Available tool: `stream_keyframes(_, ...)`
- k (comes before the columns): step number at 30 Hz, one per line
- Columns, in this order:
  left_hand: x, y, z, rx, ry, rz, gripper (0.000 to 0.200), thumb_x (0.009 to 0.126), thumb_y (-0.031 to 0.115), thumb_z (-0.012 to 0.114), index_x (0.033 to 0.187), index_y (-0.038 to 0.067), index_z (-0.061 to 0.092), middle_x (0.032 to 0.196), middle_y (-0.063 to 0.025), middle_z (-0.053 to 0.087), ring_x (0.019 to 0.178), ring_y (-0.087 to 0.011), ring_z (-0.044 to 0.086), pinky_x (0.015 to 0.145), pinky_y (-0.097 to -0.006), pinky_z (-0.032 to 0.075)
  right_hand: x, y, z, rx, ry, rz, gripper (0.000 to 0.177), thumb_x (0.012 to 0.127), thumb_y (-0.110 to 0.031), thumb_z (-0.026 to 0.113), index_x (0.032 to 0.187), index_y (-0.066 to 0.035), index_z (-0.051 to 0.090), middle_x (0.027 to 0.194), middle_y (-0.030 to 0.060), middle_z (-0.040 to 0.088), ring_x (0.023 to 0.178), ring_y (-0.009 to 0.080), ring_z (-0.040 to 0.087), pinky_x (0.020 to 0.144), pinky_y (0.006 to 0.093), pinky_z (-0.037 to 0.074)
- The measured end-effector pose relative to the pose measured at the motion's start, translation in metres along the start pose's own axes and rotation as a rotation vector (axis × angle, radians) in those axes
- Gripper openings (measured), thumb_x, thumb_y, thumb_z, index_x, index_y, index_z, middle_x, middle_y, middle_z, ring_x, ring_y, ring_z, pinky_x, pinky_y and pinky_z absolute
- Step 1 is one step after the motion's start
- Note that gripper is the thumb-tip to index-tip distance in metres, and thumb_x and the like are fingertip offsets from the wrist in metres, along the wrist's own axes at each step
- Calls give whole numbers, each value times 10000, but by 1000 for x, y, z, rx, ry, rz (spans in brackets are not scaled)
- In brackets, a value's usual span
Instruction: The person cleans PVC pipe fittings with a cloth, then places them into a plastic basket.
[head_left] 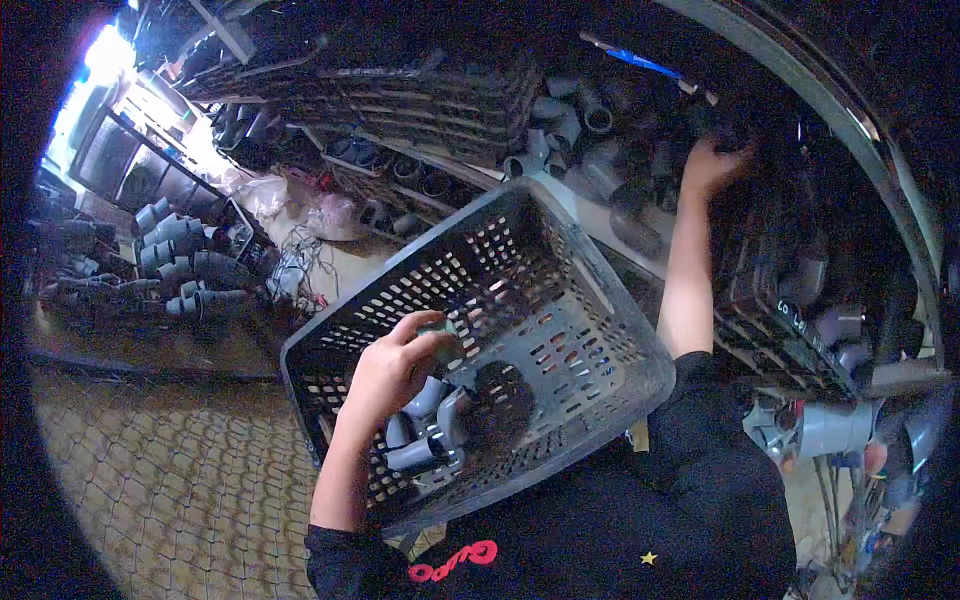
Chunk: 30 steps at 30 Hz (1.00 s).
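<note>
Our black shirt (640,500) sits closest, with the grey basket (400,268) propped against it. Left hand (395,365) is down inside, grip curled over the pipe fittings (425,440) just under its fingers; can't tell if it's actually pinching one. Right hand (712,160) is up in the shelf pile (565,125), grip hidden. The fittings look light, stiff and slick, so we'd grab round the barrel.
</note>
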<state>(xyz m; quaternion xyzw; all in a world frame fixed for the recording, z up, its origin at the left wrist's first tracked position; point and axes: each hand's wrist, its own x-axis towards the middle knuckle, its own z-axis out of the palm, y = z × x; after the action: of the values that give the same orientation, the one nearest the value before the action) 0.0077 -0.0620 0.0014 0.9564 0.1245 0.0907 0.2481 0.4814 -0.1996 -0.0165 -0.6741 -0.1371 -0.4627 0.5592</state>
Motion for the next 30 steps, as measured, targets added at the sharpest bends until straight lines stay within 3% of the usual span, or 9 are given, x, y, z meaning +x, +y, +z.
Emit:
stream_keyframes(2, 0, 2, -1, 3, -18, -19, 404, 732, -29, 605, 1080, 169, 658, 1235, -90, 595, 870, -319, 681, 726, -411, 573, 6, 23, 13, 20, 23, -4, 582, 779, -100, 701, 1302, 40, 488, 1295, 258, 542, 1193, 428, 517, 1059, 461, 373)
stream_keyframes(6, 1, 1, 2, -3, -19, -44, 415, 735, -36, 593, 1080, 183, 664, 1231, -84, 595, 864, -319, 681, 722, -409, 573, 14, 19, 15, -88, -237, -26, 592, 890, -227, 685, 1372, 14, 439, 1303, 187, 566, 1235, 353, 500, 1079, 470, 346)
stream_keyframes(11, 4, 0, 3, 8, -34, -42, 426, 733, -43, 586, 1081, 186, 673, 1228, -79, 599, 860, -318, 682, 719, -408, 575, 2, 25, 14, -148, -247, -140, 607, 895, -287, 672, 1401, -43, 442, 1378, 161, 529, 1309, 337, 449, 1121, 484, 277)
stream_keyframes(14, 6, 1, 4, 5, -36, -35, 429, 727, -44, 586, 1078, 185, 677, 1227, -78, 602, 864, -319, 681, 723, -407, 575, -4, 45, 17, -218, -216, -198, 649, 797, -241, 740, 1359, -41, 483, 1387, 218, 491, 1322, 401, 393, 1114, 512, 262)
stream_keyframes(17, 7, -1, 5, 2, -43, -40, 442, 715, -46, 586, 1079, 187, 678, 1228, -77, 602, 874, -319, 679, 731, -406, 574, -10, 46, 13, -297, -333, -36, 694, 796, -259, 751, 1381, -39, 449, 1406, 224, 467, 1339, 411, 363, 1116, 524, 252)
stream_keyframes(20, 5, -3, 7, 16, -52, -41, 461, 708, -50, 586, 1090, 192, 671, 1236, -73, 598, 884, -317, 678, 738, -408, 573, -14, 62, 19, -327, -275, -138, 716, 782, -260, 767, 1380, -33, 444, 1398, 231, 473, 1323, 424, 380, 1122, 521, 244)
stream_keyframes(23, 5, -1, 6, 20, -64, -54, 477, 703, -55, 584, 1101, 197, 665, 1246, -70, 593, 890, -315, 677, 743, -411, 571, -13, 85, 23, -354, -348, -120, 735, 769, -274, 780, 1374, -22, 446, 1389, 228, 486, 1318, 419, 398, 1122, 493, 268)
stream_keyframes(26, 5, -2, 5, 20, -69, -44, 481, 704, -53, 585, 1103, 203, 662, 1251, -67, 590, 891, -315, 676, 744, -410, 570, -8, 89, 22, -170, -386, -28, 723, 780, -276, 771, 1371, -16, 445, 1378, 225, 502, 1306, 404, 428, 1116, 459, 300)
stream_keyframes(30, 4, -2, 6, 21, -71, -55, 463, 710, -42, 598, 1097, 205, 665, 1249, -66, 591, 886, -311, 679, 740, -403, 572, -11, 89, 28, -211, -311, 47, 649, 844, -296, 707, 1370, -12, 455, 1393, 225, 492, 1322, 385, 427, 1119, 446, 307)
